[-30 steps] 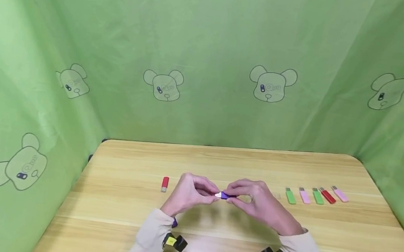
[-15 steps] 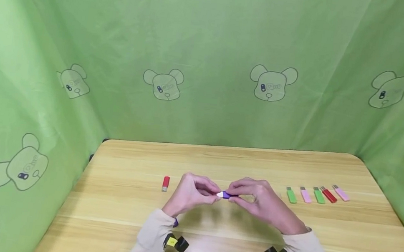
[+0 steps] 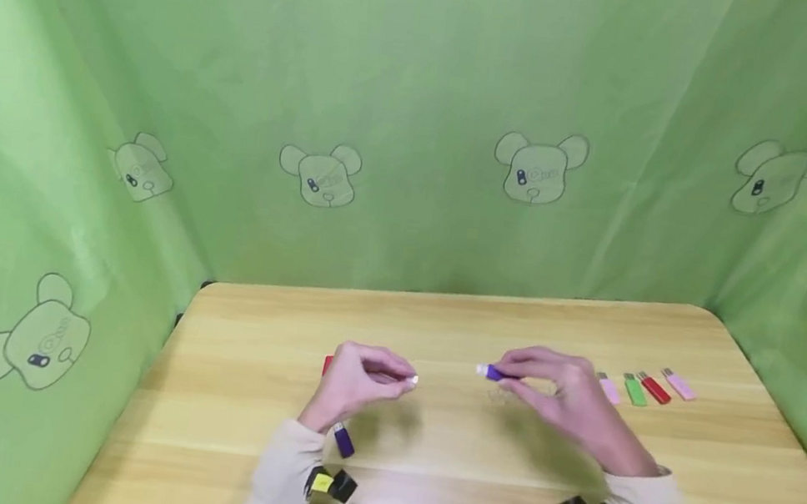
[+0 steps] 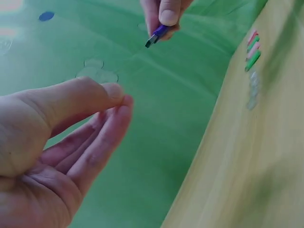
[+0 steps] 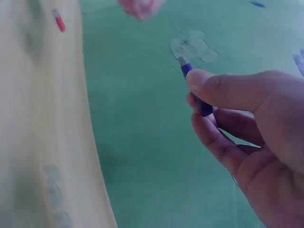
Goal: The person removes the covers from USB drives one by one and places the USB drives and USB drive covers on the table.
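Observation:
My right hand [image 3: 553, 388] pinches a purple USB flash drive [image 5: 186, 69] between thumb and fingers, its metal plug bare and pointing left toward the other hand. Across a gap, the left hand [image 3: 361, 381] has thumb and fingertips pressed together around a small whitish cap [image 3: 414, 379], mostly covered by the fingers. Both hands are raised above the wooden table [image 3: 441, 441]. Beside the left wrist lies a second purple flash drive [image 3: 343, 440]. A red flash drive [image 5: 59, 21] lies further back, partly covered by the left hand in the head view.
At the right lies a row of flash drives: pink [image 3: 609, 388], green [image 3: 634, 390], red [image 3: 655, 388] and pink [image 3: 679, 384]. Another green drive [image 4: 253, 61] is hidden by my right hand in the head view. Clear caps [image 4: 253, 90] lie near them. A green curtain [image 3: 406, 227] surrounds the table.
My hands have moved apart, the right one going right with the flash drive and the left one going left. The cap has come off the drive, baring its plug.

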The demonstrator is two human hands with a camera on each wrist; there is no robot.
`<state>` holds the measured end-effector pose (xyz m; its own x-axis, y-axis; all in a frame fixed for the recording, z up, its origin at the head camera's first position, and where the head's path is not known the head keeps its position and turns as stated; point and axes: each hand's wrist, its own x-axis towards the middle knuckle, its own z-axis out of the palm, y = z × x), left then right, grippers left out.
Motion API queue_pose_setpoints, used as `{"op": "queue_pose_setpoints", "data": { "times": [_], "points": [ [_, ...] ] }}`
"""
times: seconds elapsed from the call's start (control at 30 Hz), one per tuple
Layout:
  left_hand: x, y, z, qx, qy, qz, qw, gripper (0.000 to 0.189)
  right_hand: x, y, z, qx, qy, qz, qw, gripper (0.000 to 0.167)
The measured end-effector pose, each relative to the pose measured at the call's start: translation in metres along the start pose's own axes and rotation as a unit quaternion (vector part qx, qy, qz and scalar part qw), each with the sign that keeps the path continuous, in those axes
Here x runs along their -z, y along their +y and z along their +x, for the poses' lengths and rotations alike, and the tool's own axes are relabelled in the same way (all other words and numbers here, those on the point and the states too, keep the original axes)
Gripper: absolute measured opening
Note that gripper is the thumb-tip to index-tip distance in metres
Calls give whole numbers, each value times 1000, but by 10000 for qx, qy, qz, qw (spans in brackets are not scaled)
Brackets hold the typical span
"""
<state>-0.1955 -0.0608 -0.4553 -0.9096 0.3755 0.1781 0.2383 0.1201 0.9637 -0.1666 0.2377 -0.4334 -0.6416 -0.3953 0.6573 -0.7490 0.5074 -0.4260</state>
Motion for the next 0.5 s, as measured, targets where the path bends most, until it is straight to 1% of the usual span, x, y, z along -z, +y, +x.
{"op": "queue_pose_setpoints", "data": {
  "times": [0.07, 0.13, 0.17, 0.23, 0.3, 0.33, 0.4, 0.5],
  "points": [
    [-3, -2, 3, -69, -198, 205, 9996, 19, 12, 2, -5, -324, 158, -124, 9993, 33],
    [-11, -7, 9, -132, -413, 391, 9983, 18, 19, 5, -10, -610, 231, -264, 9975, 32],
    [-16, -11, 11, -124, -485, 444, 9978, 18, 21, 8, -13, -692, 276, -346, 9966, 33],
    [-27, -19, 15, -26, -613, 531, 9967, 19, 27, 15, -23, -821, 404, -483, 9946, 32],
    [-37, -25, 20, 84, -682, 599, 9958, 21, 37, 25, -33, -894, 670, -662, 9915, 32],
    [-42, -27, 22, 133, -685, 647, 9955, 22, 42, 31, -38, -933, 841, -795, 9889, 32],
    [-50, -30, 25, 133, -657, 739, 9950, 21, 56, 42, -48, -1089, 1184, -1008, 9818, 31],
    [-60, -33, 29, 59, -593, 962, 9936, 19, 80, 58, -61, -1537, 1560, -1261, 9676, 30]
  ]
}}
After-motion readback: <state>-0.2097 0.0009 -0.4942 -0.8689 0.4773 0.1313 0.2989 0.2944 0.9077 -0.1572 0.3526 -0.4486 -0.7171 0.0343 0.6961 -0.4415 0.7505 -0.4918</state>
